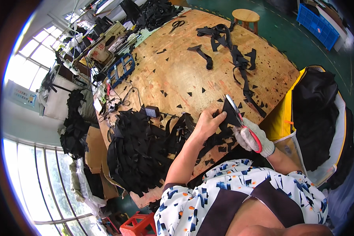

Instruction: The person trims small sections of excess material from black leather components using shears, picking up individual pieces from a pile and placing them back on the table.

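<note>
My left hand (207, 124), bare, pinches a piece of black fabric (229, 115) over the near edge of the wooden table (173, 82). On my right hand (251, 138) is a pale knitted glove, its fingers wrapped round red-handled scissors (257, 140). The scissor blades point away from me and lie along the right side of the fabric. Whether they are cutting into it, I cannot tell. A big heap of black fabric strips (135, 149) lies left of my left forearm. Small black triangular offcuts (190, 94) are scattered over the tabletop.
Long black straps (240, 59) lie across the table's far right, and black scissors (177, 25) near its far edge. A black power adapter (152, 111) sits beside the heap. A yellow-edged bag (281, 118) stands at right, a wooden stool (246, 15) beyond, a red stool (137, 224) lower left.
</note>
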Tool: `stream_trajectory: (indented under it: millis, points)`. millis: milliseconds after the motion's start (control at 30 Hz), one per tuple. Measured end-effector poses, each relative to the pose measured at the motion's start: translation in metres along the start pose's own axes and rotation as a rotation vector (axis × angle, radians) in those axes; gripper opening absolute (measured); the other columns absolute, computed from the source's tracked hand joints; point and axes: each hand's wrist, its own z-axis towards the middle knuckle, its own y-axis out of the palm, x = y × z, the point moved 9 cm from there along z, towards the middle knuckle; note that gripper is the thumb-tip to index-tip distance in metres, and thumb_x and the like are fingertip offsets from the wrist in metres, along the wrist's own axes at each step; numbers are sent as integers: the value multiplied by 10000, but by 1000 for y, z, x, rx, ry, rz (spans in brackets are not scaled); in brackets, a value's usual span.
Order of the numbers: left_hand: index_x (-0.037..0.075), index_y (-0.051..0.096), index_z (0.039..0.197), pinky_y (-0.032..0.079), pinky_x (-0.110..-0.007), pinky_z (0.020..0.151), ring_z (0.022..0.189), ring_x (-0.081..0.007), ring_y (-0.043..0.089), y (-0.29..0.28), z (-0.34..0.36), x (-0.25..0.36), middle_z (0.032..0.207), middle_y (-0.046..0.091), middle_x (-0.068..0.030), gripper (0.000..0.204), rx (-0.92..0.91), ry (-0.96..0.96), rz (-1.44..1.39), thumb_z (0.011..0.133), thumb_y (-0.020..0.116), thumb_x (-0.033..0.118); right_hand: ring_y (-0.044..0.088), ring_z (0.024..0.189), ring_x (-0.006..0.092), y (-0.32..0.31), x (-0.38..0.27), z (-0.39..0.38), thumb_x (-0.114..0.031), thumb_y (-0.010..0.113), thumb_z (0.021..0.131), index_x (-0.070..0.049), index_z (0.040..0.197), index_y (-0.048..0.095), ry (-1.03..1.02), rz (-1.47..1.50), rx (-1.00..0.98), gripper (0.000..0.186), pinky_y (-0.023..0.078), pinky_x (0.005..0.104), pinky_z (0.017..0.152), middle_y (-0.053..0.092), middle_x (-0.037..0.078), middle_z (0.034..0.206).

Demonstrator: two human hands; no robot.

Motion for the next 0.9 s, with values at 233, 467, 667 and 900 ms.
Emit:
stream_trajectory:
  millis: [233, 467, 667, 900]
  points:
    - [24, 628, 763, 301, -214, 467, 524, -35, 407, -7, 2, 3, 601, 495, 45, 219, 25, -48, 10, 868, 614, 216, 428, 420, 63, 6, 19, 8, -390, 514, 939, -84, 1119, 504, 79, 469, -127, 355, 337, 173, 370, 498, -18, 639]
    - [30, 634, 784, 302, -210, 471, 534, -31, 409, -3, 2, -5, 617, 506, 50, 194, 3, -26, -7, 872, 617, 202, 456, 477, 48, 23, -9, -10, -385, 554, 921, -75, 1178, 476, 36, 350, -177, 410, 344, 173, 378, 497, -28, 678]
    - [18, 644, 835, 335, -203, 492, 561, -31, 431, -23, -2, -2, 668, 526, 51, 200, 56, 5, 26, 877, 623, 213, 427, 479, 45, 33, -41, -19, -379, 576, 908, -57, 1211, 456, -315, 283, -218, 459, 348, 179, 394, 504, -26, 733]
    - [6, 574, 825, 375, -226, 498, 529, -100, 481, -128, -46, 151, 661, 532, -38, 104, 479, 481, 104, 826, 606, 105, 447, 433, 43, 18, -49, -17, -365, 558, 919, -71, 1240, 439, -432, 243, -174, 451, 342, 176, 337, 528, -17, 705]
